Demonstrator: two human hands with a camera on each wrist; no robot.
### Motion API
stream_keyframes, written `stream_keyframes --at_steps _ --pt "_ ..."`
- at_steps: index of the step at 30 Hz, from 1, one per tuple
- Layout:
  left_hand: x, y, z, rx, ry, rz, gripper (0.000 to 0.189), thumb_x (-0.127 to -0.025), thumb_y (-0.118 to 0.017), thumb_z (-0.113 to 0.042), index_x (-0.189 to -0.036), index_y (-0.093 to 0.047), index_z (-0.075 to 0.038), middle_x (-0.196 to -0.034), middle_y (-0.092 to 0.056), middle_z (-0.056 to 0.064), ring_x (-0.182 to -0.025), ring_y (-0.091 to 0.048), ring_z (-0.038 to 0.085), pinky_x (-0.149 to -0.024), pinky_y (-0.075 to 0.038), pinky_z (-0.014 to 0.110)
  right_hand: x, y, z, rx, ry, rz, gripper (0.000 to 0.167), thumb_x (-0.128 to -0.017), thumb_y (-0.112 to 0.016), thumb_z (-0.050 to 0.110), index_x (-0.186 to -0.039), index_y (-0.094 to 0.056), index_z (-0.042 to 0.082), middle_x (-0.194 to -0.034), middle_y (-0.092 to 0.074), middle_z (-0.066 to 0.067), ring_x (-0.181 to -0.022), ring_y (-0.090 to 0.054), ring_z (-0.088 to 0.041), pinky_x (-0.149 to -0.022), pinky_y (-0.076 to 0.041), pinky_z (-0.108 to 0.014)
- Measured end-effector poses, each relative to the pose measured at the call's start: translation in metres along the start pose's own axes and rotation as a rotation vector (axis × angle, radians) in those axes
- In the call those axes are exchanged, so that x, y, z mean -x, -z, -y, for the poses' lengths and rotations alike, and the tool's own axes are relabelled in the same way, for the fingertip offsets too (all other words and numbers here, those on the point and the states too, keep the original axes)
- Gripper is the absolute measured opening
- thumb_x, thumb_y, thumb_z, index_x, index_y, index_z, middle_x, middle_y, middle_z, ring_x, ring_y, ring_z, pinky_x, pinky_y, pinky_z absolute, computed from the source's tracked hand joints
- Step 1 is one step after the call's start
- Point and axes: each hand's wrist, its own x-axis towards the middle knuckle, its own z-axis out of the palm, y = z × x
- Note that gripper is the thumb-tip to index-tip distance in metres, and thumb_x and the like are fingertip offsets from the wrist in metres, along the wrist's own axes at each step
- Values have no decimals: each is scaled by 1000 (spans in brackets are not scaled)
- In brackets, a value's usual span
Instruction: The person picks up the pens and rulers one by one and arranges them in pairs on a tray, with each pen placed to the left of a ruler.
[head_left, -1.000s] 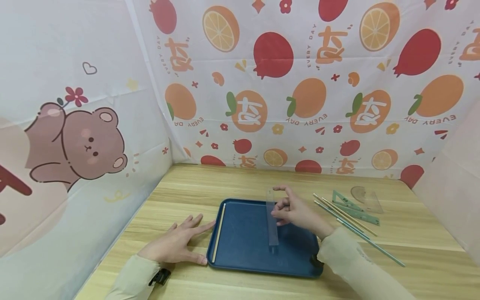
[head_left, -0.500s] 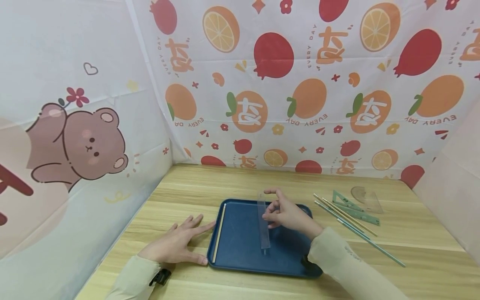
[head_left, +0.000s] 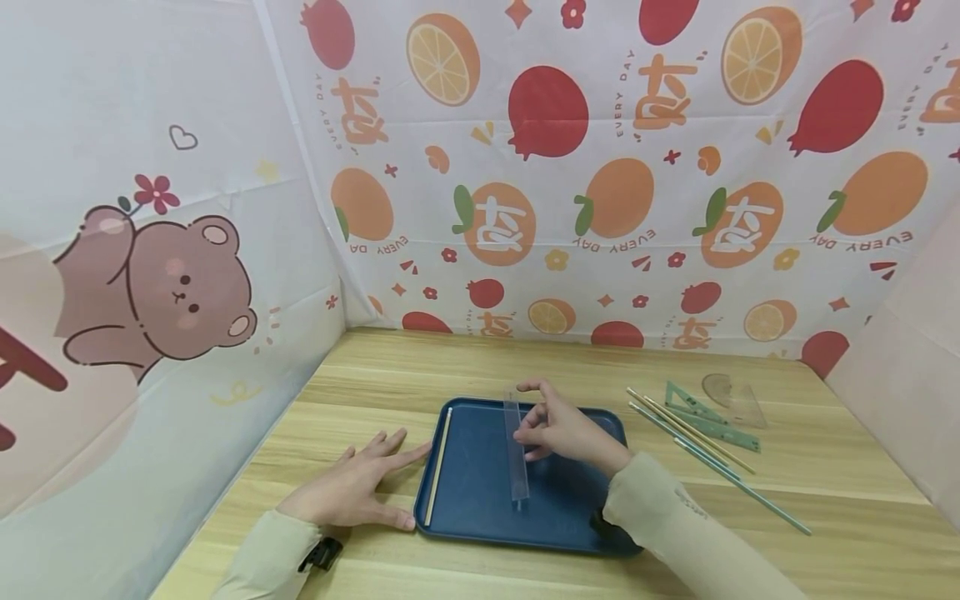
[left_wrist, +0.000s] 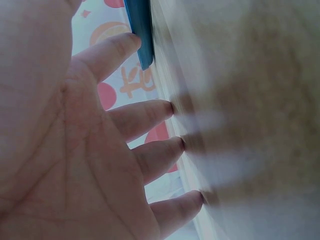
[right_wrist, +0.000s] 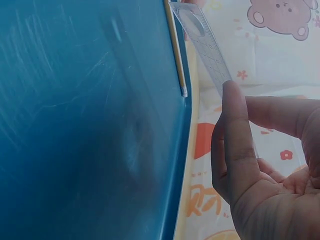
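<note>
My right hand (head_left: 573, 432) pinches a clear plastic ruler (head_left: 517, 467) between thumb and fingers, with the index finger extended. The ruler is held over the middle of the blue tray (head_left: 487, 517), its long side running front to back. In the right wrist view the ruler (right_wrist: 207, 50) appears raised above the tray floor. A thin tan stick with a whitish end (head_left: 438, 467) lies along the tray's left wall. My left hand (head_left: 356, 485) rests on the table with fingers spread; its index finger and thumb reach the tray's left rim. The left wrist view shows a fingertip against the tray edge (left_wrist: 145, 35).
Right of the tray lie several thin sticks (head_left: 738, 479), tan and teal. Behind them are a green set square (head_left: 690, 402), a green ruler (head_left: 723, 431) and a clear protractor piece (head_left: 738, 402). Patterned cloth hangs behind the wooden table (head_left: 360, 367).
My right hand has carried the clear ruler leftward over the tray, from its right half to near the middle. My left hand and the stick in the tray have stayed put.
</note>
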Motion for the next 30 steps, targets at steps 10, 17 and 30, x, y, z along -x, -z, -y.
stream_keyframes --at_steps 10,17,30 --pt "1 0 0 8 0 5 106 -77 -83 -73 -166 -42 -33 -173 -30 30 -159 -22 61 -112 -18 92 -5 -14 -1 -22 -25 46 71 -102 -72 6 -160 -31 11 -100 -69 -14 -87 -72 -21 -77 -68 -39" --pt "0 0 0 3 0 6 106 -77 -83 -74 -166 -42 -34 -173 -30 30 -159 -23 61 -112 -19 92 -10 -23 1 -7 -38 35 73 -101 -74 7 -160 -31 10 -100 -70 -13 -85 -72 -20 -75 -68 -38" --pt "0 1 -1 3 2 7 106 -78 -83 -73 -166 -42 -32 -173 -30 30 -159 -23 61 -112 -19 92 -22 -42 5 -19 -85 25 71 -100 -75 5 -158 -34 9 -97 -71 -13 -80 -73 -21 -73 -68 -36"
